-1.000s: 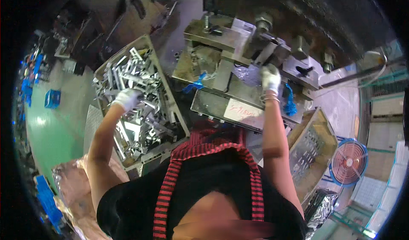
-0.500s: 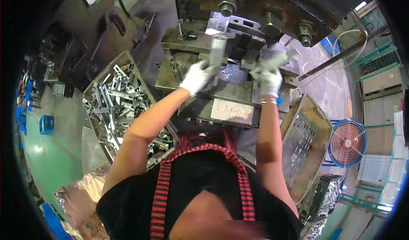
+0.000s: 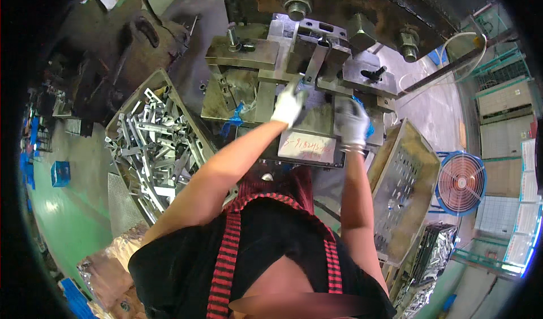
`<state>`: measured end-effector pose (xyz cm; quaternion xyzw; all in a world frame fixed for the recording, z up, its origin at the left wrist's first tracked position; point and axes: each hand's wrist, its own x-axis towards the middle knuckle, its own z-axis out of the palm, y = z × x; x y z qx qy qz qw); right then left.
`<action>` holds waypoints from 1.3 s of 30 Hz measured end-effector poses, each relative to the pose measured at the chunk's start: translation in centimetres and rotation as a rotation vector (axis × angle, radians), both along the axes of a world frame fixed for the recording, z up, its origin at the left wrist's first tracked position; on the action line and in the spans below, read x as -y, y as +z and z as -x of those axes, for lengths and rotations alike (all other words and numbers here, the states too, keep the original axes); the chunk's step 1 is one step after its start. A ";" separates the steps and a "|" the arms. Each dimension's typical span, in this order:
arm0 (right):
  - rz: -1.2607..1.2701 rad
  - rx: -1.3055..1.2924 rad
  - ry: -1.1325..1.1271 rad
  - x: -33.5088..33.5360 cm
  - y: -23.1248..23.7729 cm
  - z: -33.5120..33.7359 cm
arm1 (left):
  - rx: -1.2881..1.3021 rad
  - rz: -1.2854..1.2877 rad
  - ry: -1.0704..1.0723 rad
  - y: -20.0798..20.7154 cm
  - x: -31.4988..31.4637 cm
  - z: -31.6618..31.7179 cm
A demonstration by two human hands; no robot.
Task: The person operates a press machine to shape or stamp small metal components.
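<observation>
Both gloved hands (image 3: 289, 107) (image 3: 354, 122) reach forward, left forearm (image 3: 226, 163) slanting inward, right forearm (image 3: 356, 192) straighter.

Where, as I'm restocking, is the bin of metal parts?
In the head view, the bin is left of the machine, partly hidden by the left forearm.

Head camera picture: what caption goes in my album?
Gloved left hand and right hand at a metal fixture, near a crate of metal parts.

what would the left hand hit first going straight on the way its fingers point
Likely the narrow metal part at the die, just ahead of the left hand; depth is unclear.
</observation>
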<state>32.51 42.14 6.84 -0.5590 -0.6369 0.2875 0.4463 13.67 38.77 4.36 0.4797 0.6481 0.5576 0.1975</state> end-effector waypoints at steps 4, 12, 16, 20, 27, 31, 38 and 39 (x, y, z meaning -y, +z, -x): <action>-0.193 0.240 0.285 -1.7 2.0 9.0 | 0.012 0.154 -0.078 -0.4 10.7 3.2; -0.167 0.421 0.226 -5.2 0.6 12.0 | -0.287 0.542 0.495 -1.1 28.7 21.7; -0.148 0.293 0.221 -5.0 -0.2 11.9 | -0.538 0.988 0.475 -5.3 30.9 29.4; -0.268 0.295 0.272 -5.1 -0.4 11.5 | -0.238 1.193 0.500 -11.6 28.9 33.3; -0.301 0.372 0.195 -4.8 0.0 11.5 | -0.980 1.350 0.000 -9.7 27.0 32.3; -0.373 0.529 0.166 -4.5 -0.2 11.5 | -0.809 0.792 0.135 -4.8 28.7 29.8; 0.204 -0.454 0.192 -5.7 -2.9 10.6 | 0.999 0.217 0.491 1.6 29.3 28.9; 0.326 -0.273 0.202 -6.0 -2.8 10.8 | 1.092 0.070 0.519 2.6 28.1 27.7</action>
